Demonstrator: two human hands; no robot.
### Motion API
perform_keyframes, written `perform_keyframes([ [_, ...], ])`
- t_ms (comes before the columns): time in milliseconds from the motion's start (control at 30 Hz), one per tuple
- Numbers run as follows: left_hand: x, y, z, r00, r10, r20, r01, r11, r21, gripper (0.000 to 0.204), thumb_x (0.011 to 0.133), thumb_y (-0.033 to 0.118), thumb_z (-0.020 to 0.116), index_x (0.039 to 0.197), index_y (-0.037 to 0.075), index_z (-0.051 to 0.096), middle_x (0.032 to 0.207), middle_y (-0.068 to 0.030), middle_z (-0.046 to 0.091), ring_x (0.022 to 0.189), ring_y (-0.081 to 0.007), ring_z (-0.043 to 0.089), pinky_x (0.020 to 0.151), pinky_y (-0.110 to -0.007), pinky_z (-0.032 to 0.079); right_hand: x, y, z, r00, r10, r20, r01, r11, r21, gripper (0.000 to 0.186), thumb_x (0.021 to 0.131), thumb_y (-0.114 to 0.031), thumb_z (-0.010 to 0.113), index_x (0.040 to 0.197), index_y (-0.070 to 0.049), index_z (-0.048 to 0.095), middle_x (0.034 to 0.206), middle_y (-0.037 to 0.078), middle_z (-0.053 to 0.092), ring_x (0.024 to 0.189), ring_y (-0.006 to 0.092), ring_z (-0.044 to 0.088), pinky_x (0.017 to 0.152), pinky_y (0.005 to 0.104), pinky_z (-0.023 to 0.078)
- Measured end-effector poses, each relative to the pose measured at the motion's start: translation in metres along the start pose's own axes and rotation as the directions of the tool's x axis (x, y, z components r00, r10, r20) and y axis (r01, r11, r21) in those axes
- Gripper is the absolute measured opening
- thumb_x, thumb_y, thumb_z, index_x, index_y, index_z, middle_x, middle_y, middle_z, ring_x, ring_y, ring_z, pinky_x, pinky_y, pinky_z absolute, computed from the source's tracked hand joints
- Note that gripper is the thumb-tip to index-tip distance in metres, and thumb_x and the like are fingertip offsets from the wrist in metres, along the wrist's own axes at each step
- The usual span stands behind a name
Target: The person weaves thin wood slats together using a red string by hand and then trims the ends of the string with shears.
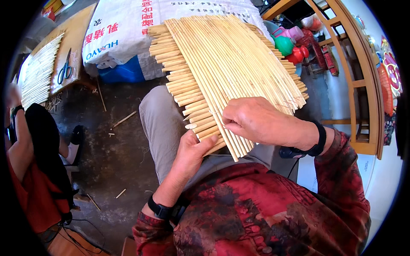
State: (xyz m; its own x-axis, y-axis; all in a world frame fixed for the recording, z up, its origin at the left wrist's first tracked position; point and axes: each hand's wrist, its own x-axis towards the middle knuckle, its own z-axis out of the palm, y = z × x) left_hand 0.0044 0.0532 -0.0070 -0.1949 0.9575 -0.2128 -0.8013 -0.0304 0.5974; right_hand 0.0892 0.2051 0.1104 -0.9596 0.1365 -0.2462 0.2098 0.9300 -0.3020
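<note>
Two crossed layers of pale reed stalks lie over my lap and the sack-covered surface ahead. The upper layer (230, 55) runs lengthwise, slanting from far left to near right. Beneath it, the cut ends of the lower layer (185, 87) stick out on the left. My left hand (190, 149) grips the near left edge of the reed mat, thumb on top and fingers hidden below. Resting on the upper stalks near their close end, my right hand (254, 117) is closed, its fingertips curled under. Whatever it pinches is out of sight.
A white printed sack (124, 25) covers the surface ahead. At left, scissors (65, 70) and another reed mat (42, 70) lie on a wooden table (81, 42), near another person's arm (21, 123). Reed scraps (124, 120) litter the floor. A wooden frame (356, 81) stands right.
</note>
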Motion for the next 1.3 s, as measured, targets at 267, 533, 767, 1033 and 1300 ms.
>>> perform_keyframes([
  [267, 0.004, -0.005, -0.001, 1.0, 0.029, 0.005, -0.029, 0.999, 0.034, 0.036, 0.089, 0.004, 0.054, 0.124, -0.003, 0.05, 0.118, -0.007, 0.058, 0.105, -0.013, 0.056, 0.092, -0.028, 0.046, 0.006, -0.008, 0.004, 0.988, 0.104, 0.114, -0.077, 0.972, -0.22, 0.012, 0.08, -0.015, 0.06, 0.079, -0.003, 0.057, 0.079, 0.013, 0.058, 0.078, 0.0327, 0.059, 0.067, 0.0425, 0.048],
  [533, 0.009, -0.004, 0.003, 0.995, 0.082, 0.05, -0.085, 0.995, 0.048, 0.037, 0.088, 0.002, 0.053, 0.124, -0.003, 0.049, 0.119, -0.0074, 0.058, 0.107, -0.0136, 0.056, 0.094, -0.029, 0.044, 0.004, -0.015, -0.002, 0.994, 0.06, 0.088, -0.036, 0.969, -0.245, 0.011, 0.073, -0.005, 0.055, 0.076, 0.003, 0.062, 0.076, 0.022, 0.063, 0.075, 0.0376, 0.064, 0.063, 0.0436, 0.052],
  [767, 0.011, -0.014, 0.006, 0.993, 0.114, 0.011, -0.115, 0.991, 0.062, 0.036, 0.087, 0.004, 0.054, 0.123, -0.004, 0.051, 0.114, -0.0073, 0.06, 0.103, -0.0123, 0.057, 0.09, -0.027, 0.046, 0.004, -0.022, 0.002, 0.986, 0.144, 0.079, -0.112, 0.942, -0.317, 0.012, 0.072, -0.007, 0.057, 0.078, 0.003, 0.061, 0.079, 0.021, 0.063, 0.076, 0.0384, 0.063, 0.063, 0.0443, 0.051],
  [1033, 0.017, -0.024, 0.001, 0.992, 0.111, 0.066, -0.118, 0.987, 0.108, 0.035, 0.089, 0.006, 0.054, 0.122, -0.004, 0.051, 0.116, -0.0075, 0.059, 0.104, -0.0129, 0.056, 0.09, -0.028, 0.045, -0.006, -0.021, 0.016, 0.971, 0.221, -0.087, -0.237, 0.935, -0.263, 0.018, 0.071, -0.011, 0.063, 0.082, 0.003, 0.057, 0.082, 0.019, 0.058, 0.08, 0.0354, 0.061, 0.066, 0.0438, 0.051],
  [1300, 0.013, -0.023, 0.0, 0.994, 0.091, 0.06, -0.096, 0.991, 0.094, 0.037, 0.089, 0.004, 0.053, 0.125, -0.003, 0.048, 0.119, -0.0083, 0.058, 0.108, -0.0154, 0.056, 0.095, -0.03, 0.044, -0.013, -0.018, 0.027, 0.959, 0.201, -0.198, -0.251, 0.928, -0.274, 0.019, 0.07, -0.011, 0.063, 0.081, 0.001, 0.054, 0.08, 0.016, 0.056, 0.077, 0.0345, 0.06, 0.067, 0.0424, 0.051],
])
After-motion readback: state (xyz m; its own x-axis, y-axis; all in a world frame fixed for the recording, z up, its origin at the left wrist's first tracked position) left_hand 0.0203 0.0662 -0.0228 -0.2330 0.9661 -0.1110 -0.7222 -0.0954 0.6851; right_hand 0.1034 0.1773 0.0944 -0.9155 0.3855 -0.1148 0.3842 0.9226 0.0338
